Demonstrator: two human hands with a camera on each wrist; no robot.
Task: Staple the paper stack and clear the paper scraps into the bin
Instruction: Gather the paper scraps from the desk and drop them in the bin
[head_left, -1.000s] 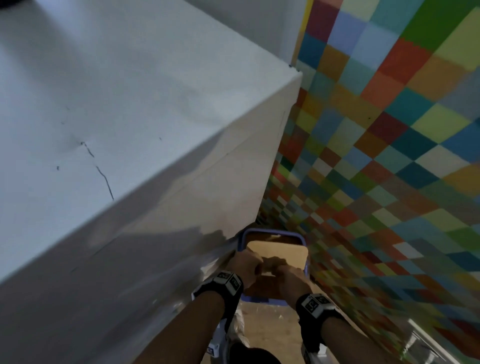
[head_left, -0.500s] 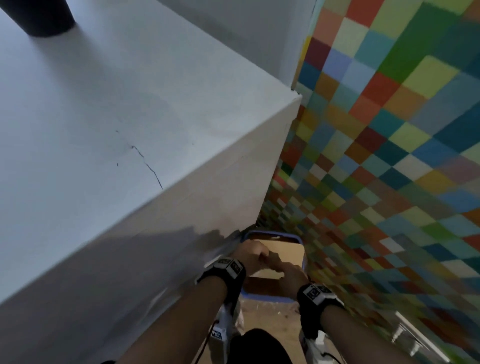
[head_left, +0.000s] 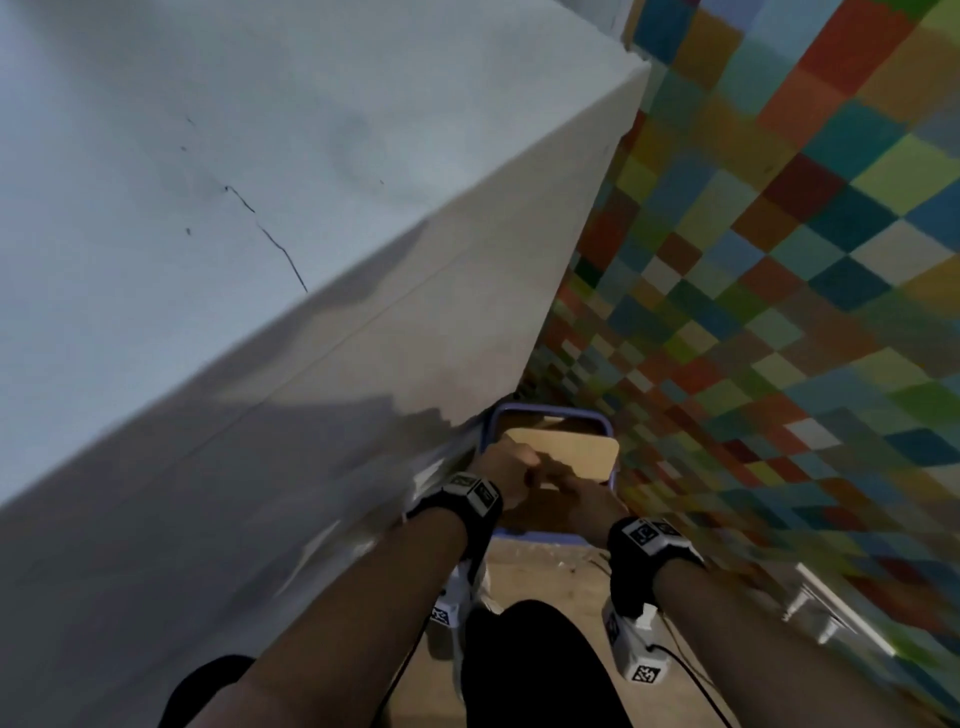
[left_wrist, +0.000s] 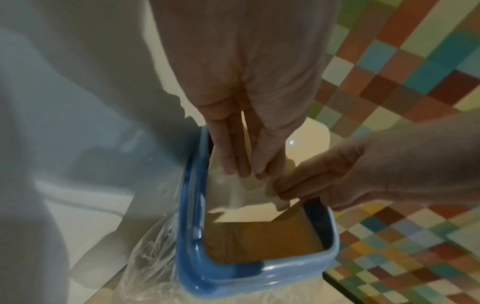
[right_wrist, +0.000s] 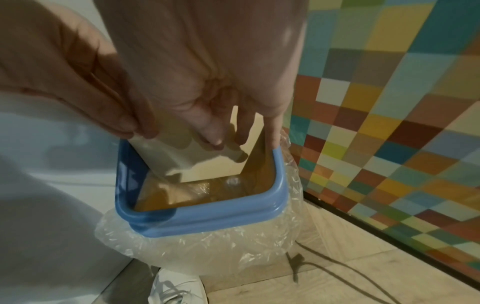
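A blue-rimmed bin (head_left: 546, 412) with a clear plastic liner (right_wrist: 207, 248) stands on the floor between the white cabinet and the chequered wall. Both hands hang just over its opening, fingertips nearly meeting. My left hand (left_wrist: 249, 172) points down and pinches a white paper scrap (left_wrist: 233, 193) that dangles into the bin. My right hand (left_wrist: 283, 191) comes in from the right and pinches a smaller paper scrap (left_wrist: 279, 202) at its fingertips. From the right wrist, the left hand (right_wrist: 135, 129) grips the sheet (right_wrist: 166, 158) beside the right hand (right_wrist: 226, 142). The stapler and paper stack are out of view.
A tall white cabinet (head_left: 208, 234) fills the left. A multicoloured chequered wall (head_left: 779, 260) closes the right, close to the bin. A wooden floor (right_wrist: 350, 283) with a dark cable (right_wrist: 337, 265) and my white shoe (right_wrist: 176, 288) lies below.
The hands stay together over the bin with little shift. The head view has swung, and the black object on the cabinet top has left the frame.
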